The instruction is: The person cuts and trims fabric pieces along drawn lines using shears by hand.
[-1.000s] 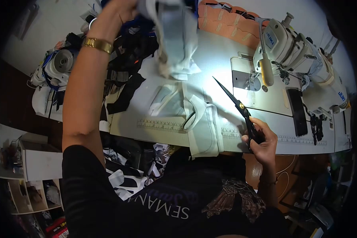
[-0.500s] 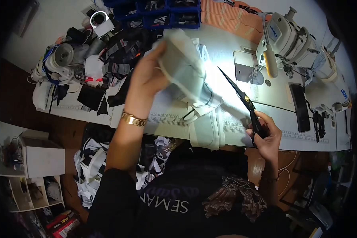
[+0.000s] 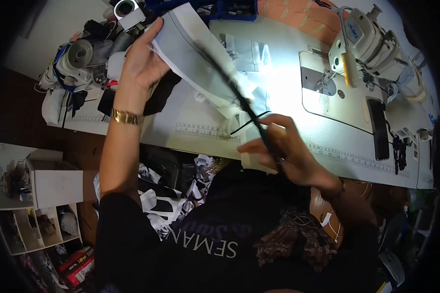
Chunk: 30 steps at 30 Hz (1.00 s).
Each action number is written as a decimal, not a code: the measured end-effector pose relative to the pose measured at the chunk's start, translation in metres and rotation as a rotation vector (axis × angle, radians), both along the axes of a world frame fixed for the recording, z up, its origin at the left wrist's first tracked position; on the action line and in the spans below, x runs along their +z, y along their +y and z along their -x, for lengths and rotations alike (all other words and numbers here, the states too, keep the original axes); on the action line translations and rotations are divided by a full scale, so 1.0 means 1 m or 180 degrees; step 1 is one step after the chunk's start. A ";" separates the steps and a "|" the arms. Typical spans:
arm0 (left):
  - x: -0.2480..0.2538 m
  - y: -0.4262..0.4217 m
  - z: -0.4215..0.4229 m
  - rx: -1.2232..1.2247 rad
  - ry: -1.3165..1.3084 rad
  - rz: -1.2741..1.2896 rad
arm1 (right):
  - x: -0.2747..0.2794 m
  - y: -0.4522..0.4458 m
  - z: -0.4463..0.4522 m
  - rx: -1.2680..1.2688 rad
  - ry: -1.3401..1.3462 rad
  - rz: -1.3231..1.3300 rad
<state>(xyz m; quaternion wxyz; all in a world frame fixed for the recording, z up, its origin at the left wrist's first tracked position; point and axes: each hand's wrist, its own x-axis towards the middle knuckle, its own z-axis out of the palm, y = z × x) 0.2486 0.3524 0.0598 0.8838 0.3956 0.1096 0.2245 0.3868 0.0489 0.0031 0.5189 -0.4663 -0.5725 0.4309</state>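
Scissors [image 3: 250,111] now across the pale fabric [image 3: 186,56] — right hand [image 3: 289,149] further left.

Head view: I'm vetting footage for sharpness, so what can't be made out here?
All in the head view:
Scissors: blades blurred by motion, so open or shut is unclear.
Right hand: fingers blurred.
Left hand: partly hidden behind the white fabric.
Blue bins: cut off by the top edge.

Black printed T-shirt, gold bracelet [image 3: 126,117], dark wristband [image 3: 341,189].
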 end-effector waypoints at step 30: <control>-0.021 -0.030 0.071 -0.0419 0.2613 -0.3289 | -0.019 0.116 -0.092 -0.1518 -0.0816 -0.0556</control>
